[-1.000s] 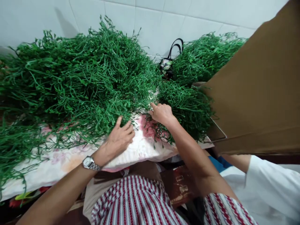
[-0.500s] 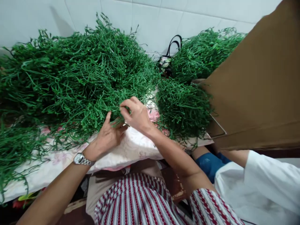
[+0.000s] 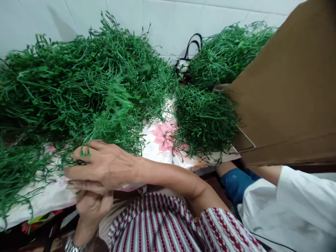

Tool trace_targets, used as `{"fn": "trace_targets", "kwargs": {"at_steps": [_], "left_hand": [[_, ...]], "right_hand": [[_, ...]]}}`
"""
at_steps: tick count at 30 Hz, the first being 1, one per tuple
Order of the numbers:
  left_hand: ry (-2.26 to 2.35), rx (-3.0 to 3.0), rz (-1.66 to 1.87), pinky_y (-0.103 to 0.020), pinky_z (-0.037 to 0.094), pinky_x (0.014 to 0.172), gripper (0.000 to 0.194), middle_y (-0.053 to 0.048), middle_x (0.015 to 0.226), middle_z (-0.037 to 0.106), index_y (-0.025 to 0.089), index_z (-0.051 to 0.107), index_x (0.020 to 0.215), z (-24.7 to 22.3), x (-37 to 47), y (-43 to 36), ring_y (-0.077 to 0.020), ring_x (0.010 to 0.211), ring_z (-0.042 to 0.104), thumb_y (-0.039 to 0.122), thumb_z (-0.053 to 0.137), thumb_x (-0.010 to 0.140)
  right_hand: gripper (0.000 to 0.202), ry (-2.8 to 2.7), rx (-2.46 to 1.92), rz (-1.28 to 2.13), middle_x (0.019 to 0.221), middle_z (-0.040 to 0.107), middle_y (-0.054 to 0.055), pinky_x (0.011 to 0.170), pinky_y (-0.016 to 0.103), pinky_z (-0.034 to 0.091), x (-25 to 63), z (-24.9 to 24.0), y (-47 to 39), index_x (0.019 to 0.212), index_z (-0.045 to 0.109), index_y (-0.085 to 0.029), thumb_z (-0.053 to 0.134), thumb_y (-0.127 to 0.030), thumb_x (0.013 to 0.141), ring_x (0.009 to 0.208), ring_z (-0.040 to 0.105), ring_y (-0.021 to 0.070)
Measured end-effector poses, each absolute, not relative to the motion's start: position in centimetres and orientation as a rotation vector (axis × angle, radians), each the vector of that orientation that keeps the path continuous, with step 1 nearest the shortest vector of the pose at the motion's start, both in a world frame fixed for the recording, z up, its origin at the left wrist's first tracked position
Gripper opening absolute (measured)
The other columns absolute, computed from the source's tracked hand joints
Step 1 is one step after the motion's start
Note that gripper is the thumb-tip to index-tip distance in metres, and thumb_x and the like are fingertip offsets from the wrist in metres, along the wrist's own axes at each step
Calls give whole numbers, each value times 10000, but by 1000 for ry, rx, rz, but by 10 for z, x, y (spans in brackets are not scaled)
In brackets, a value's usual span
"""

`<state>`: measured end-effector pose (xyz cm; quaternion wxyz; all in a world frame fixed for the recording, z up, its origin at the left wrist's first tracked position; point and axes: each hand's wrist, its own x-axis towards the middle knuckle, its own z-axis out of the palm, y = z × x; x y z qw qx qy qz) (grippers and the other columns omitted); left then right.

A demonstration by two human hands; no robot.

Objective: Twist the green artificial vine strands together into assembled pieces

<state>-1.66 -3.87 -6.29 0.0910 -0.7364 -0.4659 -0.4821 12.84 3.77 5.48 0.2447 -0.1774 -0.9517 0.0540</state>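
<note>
Green artificial stems lie in a large tangled pile [image 3: 65, 80] across the left and middle of the cloth-covered table [image 3: 157, 140]. At the pile's front edge, my right hand [image 3: 105, 168] is closed round a sprig of green stems [image 3: 110, 129], whose tops rise above the knuckles. Directly beneath it, close to my body, is my left hand [image 3: 91, 204] with its fingers curled, partly covered by the right. What the left fingers hold, if anything, is hidden. A smaller green bundle [image 3: 206, 120] lies to the right of the hands.
A large brown cardboard piece [image 3: 288, 98] stands at the right, with more green stems [image 3: 225, 56] behind it. A small bag with black handles [image 3: 183, 66] sits by the white wall. Another person in a white shirt [image 3: 301, 206] is at the lower right.
Both hands have moved left and towards my body, the right now over the left. The right has green stems in it, and the pink flower print on the cloth is uncovered.
</note>
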Motion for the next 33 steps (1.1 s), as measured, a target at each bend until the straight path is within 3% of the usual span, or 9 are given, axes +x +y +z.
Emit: {"fn": "trace_targets", "kwargs": {"at_steps": [5, 9, 13, 15, 19, 21, 25, 29, 33], "left_hand": [[-1430, -2430, -1353, -225, 489, 574, 80, -15, 612, 666, 161, 612, 742, -48, -12, -68, -125, 534, 609, 83, 593, 739], [-1373, -2780, -1261, -239, 536, 766, 326, -49, 938, 706, 181, 612, 1076, -23, -6, -80, -162, 831, 672, 77, 562, 771], [-1580, -2282, -1762, -246, 528, 656, 403, -55, 923, 654, 197, 618, 1092, -4, 1, -80, -148, 740, 641, 35, 589, 724], [-1807, -1977, -1930, -301, 518, 676, 458, -125, 1127, 579, 171, 571, 1196, 3, 10, -71, -183, 827, 621, 81, 598, 748], [-1862, -2070, -1546, -350, 463, 844, 368, -142, 1184, 554, 157, 579, 1175, 6, 17, -44, -242, 1070, 540, 175, 563, 808], [-1785, -2114, -1401, -368, 444, 885, 346, -127, 1119, 588, 166, 587, 1146, 3, 16, -34, -240, 1039, 557, 213, 579, 803], [-1665, -2087, -1235, -425, 394, 926, 478, -134, 1116, 605, 171, 532, 1209, 4, 23, -24, -276, 1043, 546, 319, 632, 766], [-1663, -2110, -1039, -435, 370, 898, 710, -184, 1191, 573, 123, 395, 1340, 14, 47, -9, -313, 1064, 519, 453, 621, 754], [-1739, -2148, -825, -449, 345, 868, 653, -185, 1236, 550, 157, 396, 1353, 15, 55, 11, -333, 1063, 503, 439, 569, 791]], "right_hand": [[418, -2624, -332, 171, 974, 564, 32, 849, 262, 405, 128, 26, 38, 1115, 599, -194, 331, -469, 949, 895, 477, 140], [460, -2675, -348, 137, 973, 551, 44, 794, 275, 422, 135, 20, 43, 1103, 588, -178, 243, -452, 971, 837, 493, 140], [349, -2681, -385, -54, 987, 570, 56, 748, 304, 443, 149, 29, 38, 1105, 576, -153, 315, -343, 972, 780, 505, 152], [292, -2583, -329, -174, 1035, 581, 72, 775, 305, 457, 162, 33, 31, 1120, 558, -139, 367, -283, 955, 817, 529, 151], [235, -2120, -364, -218, 1052, 614, 73, 864, 324, 478, 207, 32, 36, 1073, 554, -181, 392, -242, 914, 937, 566, 170], [253, -1880, -773, -180, 972, 634, 63, 827, 343, 484, 234, 27, 59, 1088, 533, -216, 372, -171, 898, 913, 580, 181], [367, -1936, -1861, 40, 1106, 593, 194, 932, 437, 403, 264, 13, 128, 1188, 492, -82, 460, -221, 850, 1065, 536, 291], [384, -2042, -1918, 229, 1027, 638, 210, 857, 404, 448, 241, -1, 174, 1156, 520, -50, 514, -205, 805, 980, 593, 306], [445, -2116, -1773, 327, 1197, 603, 118, 901, 276, 450, 191, -6, 192, 1309, 405, -101, 398, -237, 886, 1064, 580, 192]]}}
